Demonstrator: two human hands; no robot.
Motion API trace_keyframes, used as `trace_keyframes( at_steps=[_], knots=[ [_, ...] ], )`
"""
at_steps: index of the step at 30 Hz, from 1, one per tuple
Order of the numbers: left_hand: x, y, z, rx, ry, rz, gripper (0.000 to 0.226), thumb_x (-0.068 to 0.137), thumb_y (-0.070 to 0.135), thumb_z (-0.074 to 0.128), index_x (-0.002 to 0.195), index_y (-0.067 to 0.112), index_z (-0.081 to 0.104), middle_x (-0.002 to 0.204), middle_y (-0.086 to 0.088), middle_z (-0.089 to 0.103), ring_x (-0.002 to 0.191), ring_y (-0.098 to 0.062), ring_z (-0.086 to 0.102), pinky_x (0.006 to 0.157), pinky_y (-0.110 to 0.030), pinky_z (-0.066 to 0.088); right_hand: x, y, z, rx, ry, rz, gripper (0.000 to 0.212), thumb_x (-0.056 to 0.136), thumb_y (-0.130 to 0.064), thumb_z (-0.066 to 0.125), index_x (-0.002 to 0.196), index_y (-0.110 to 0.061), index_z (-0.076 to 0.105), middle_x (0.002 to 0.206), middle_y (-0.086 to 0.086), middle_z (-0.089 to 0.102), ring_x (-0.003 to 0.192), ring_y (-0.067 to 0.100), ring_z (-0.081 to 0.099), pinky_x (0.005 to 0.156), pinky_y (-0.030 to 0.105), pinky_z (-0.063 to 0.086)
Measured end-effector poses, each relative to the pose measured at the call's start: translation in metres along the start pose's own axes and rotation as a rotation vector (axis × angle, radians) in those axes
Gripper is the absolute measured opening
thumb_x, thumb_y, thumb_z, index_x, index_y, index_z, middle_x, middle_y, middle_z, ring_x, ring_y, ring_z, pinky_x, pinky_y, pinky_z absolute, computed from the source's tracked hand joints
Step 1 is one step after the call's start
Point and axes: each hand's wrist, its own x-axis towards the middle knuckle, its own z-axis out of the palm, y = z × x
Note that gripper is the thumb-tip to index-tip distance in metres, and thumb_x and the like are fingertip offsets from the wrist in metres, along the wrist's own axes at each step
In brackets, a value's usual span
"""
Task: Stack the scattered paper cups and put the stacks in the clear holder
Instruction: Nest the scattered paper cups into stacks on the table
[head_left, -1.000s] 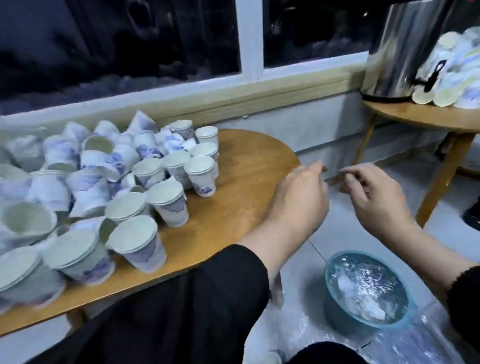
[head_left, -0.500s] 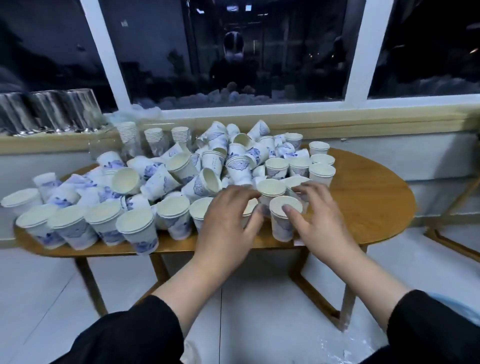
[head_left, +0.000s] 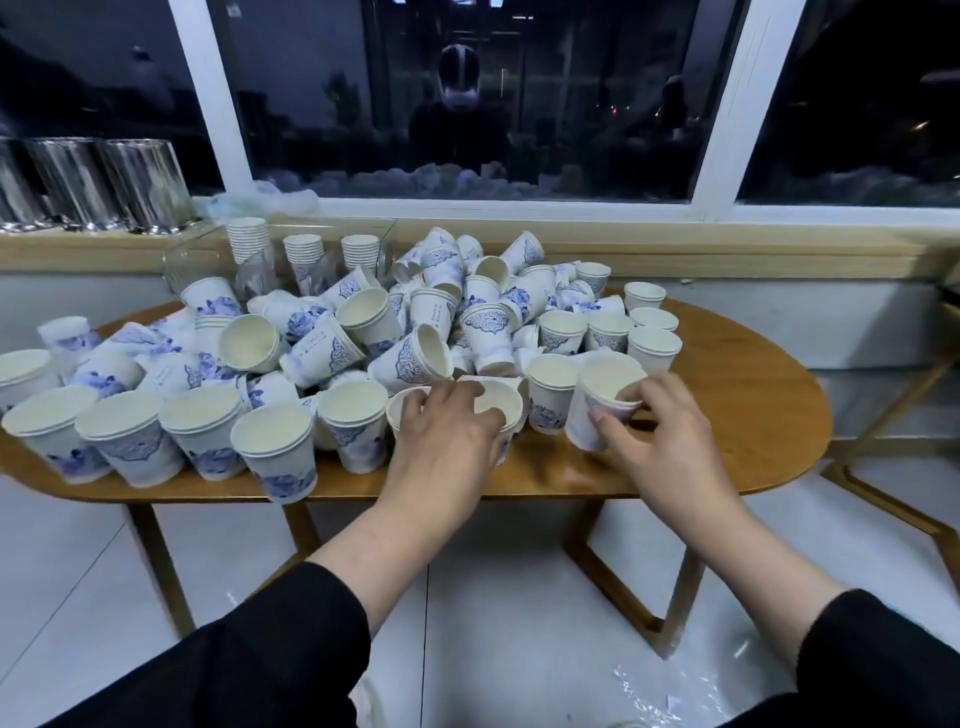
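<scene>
White paper cups with blue patterns (head_left: 415, 322) lie heaped on the wooden oval table (head_left: 753, 415), some upright, some tipped over. My left hand (head_left: 447, 441) rests on an upright cup (head_left: 496, 402) at the front edge, fingers curled over its rim. My right hand (head_left: 660, 447) grips a second cup (head_left: 605, 387), which is tilted toward me just right of the first. The clear holder (head_left: 202, 265) stands at the back left of the table, with three short cup stacks (head_left: 303, 249) rising from it.
A row of upright cups (head_left: 197, 431) lines the front left edge. Shiny steel containers (head_left: 88, 182) sit on the window sill at the left. A second wooden table's legs (head_left: 883, 415) are at the right. Crumpled clear plastic (head_left: 675, 686) lies on the tiled floor.
My view swung from the table's right end to face the cup heap. Both hands came onto the front cups, and the right hand closed on one and tilted it.
</scene>
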Motion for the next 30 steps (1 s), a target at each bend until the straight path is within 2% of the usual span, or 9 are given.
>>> trace_keyframes(
  at_steps=[3,6,9,11,14,18,26,28,30],
  knots=[
    [0.002,0.004,0.007,-0.102,0.004,0.038,0.012,0.084,0.031,0.075,0.088,0.020,0.073,0.115,-0.011,0.065,0.107,-0.035,0.059,0.085,-0.038,0.036,0.013,-0.015,-0.011,0.114,0.083,-0.031,0.017,0.085,-0.025,0.074,0.086,-0.018,0.058,0.099,-0.004,0.053,0.092,0.011,0.053,0.080,0.026,0.045],
    [0.003,0.009,0.009,-0.329,-0.037,0.022,0.014,0.087,0.025,0.072,0.098,0.017,0.068,0.136,-0.014,0.056,0.124,-0.036,0.053,0.100,-0.042,0.045,0.025,-0.027,-0.012,0.157,0.065,-0.085,0.017,0.085,-0.022,0.075,0.085,-0.015,0.059,0.101,-0.004,0.054,0.094,0.015,0.055,0.083,0.029,0.048],
    [0.002,0.014,0.010,-0.448,-0.004,-0.021,0.039,0.087,0.022,0.072,0.124,0.018,0.059,0.156,-0.011,0.036,0.141,-0.028,0.040,0.114,-0.036,0.037,0.030,-0.036,-0.007,0.156,0.031,-0.095,0.018,0.085,-0.022,0.076,0.086,-0.016,0.059,0.103,-0.001,0.055,0.092,0.012,0.054,0.079,0.012,0.041],
    [-0.002,0.017,0.009,-0.499,0.046,-0.091,0.058,0.087,0.025,0.074,0.139,0.019,0.051,0.161,-0.008,0.030,0.147,-0.023,0.033,0.116,-0.027,0.029,0.032,-0.040,-0.003,0.166,0.001,-0.102,0.018,0.085,-0.023,0.075,0.087,-0.016,0.059,0.104,0.000,0.055,0.092,0.010,0.054,0.076,0.008,0.040],
    [-0.009,0.023,0.010,-0.632,0.103,-0.256,0.081,0.084,0.026,0.078,0.153,0.020,0.036,0.163,-0.004,0.029,0.151,-0.014,0.025,0.117,-0.017,0.017,0.033,-0.042,0.006,0.144,-0.060,-0.140,0.020,0.085,-0.028,0.075,0.084,-0.018,0.058,0.100,-0.004,0.055,0.092,0.013,0.055,0.081,0.025,0.046],
    [-0.016,0.033,0.019,-0.855,0.103,-0.427,0.100,0.079,0.024,0.083,0.158,0.020,0.021,0.163,0.001,0.031,0.150,-0.009,0.025,0.123,-0.028,0.023,0.036,-0.047,0.015,0.084,-0.164,-0.149,0.022,0.087,-0.032,0.071,0.082,-0.016,0.057,0.093,-0.003,0.057,0.089,0.014,0.055,0.080,0.035,0.046],
    [-0.003,0.034,0.037,-0.980,0.095,-0.497,0.106,0.077,0.024,0.084,0.159,0.022,0.016,0.162,0.002,0.033,0.150,-0.010,0.026,0.122,-0.039,0.027,0.047,-0.056,0.011,-0.048,-0.274,-0.213,0.024,0.086,-0.043,0.064,0.081,-0.022,0.054,0.090,-0.005,0.056,0.086,0.012,0.052,0.072,0.028,0.037],
    [-0.001,0.034,0.038,-0.975,0.070,-0.484,0.104,0.079,0.023,0.083,0.158,0.023,0.016,0.162,0.002,0.033,0.150,-0.010,0.027,0.122,-0.034,0.027,0.047,-0.055,0.012,-0.039,-0.279,-0.179,0.027,0.086,-0.047,0.063,0.080,-0.022,0.055,0.089,-0.005,0.057,0.087,0.013,0.053,0.072,0.031,0.040],
    [0.000,0.034,0.038,-0.982,0.048,-0.456,0.101,0.079,0.021,0.083,0.157,0.024,0.019,0.158,0.011,0.032,0.144,0.001,0.026,0.118,-0.016,0.023,0.049,-0.055,0.013,-0.042,-0.280,-0.156,0.027,0.085,-0.047,0.063,0.079,-0.022,0.054,0.088,-0.004,0.058,0.086,0.014,0.054,0.073,0.033,0.041]
  ],
)
